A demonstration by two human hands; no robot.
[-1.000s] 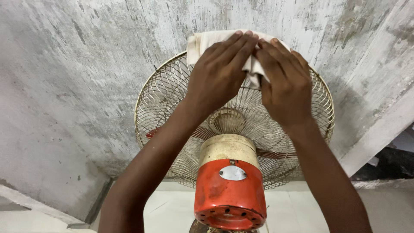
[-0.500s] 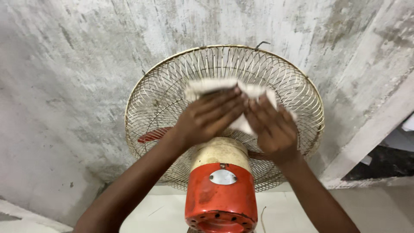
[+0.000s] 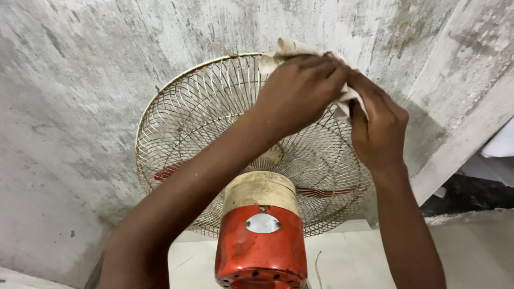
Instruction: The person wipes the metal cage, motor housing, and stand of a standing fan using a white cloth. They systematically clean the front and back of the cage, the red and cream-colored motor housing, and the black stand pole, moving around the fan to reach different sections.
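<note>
While the stained grey concrete wall [image 3: 80,80] fills the left and far part of the scene, a round cream-coloured wire fan guard [image 3: 182,123] is seen standing in front of it, with a red fan blade [image 3: 167,171] showing through the wires at its lower left. Near the bottom, a red and cream cylindrical motor housing [image 3: 261,235] is seen behind the guard. At the guard's far right rim, a crumpled off-white cloth [image 3: 286,49] is pressed by the left hand [image 3: 297,93], its fingers curled down over the fabric. Just to the right, the right hand [image 3: 377,131] is closed on the cloth's right end, fingers bent and pinching it against the rim.
</note>
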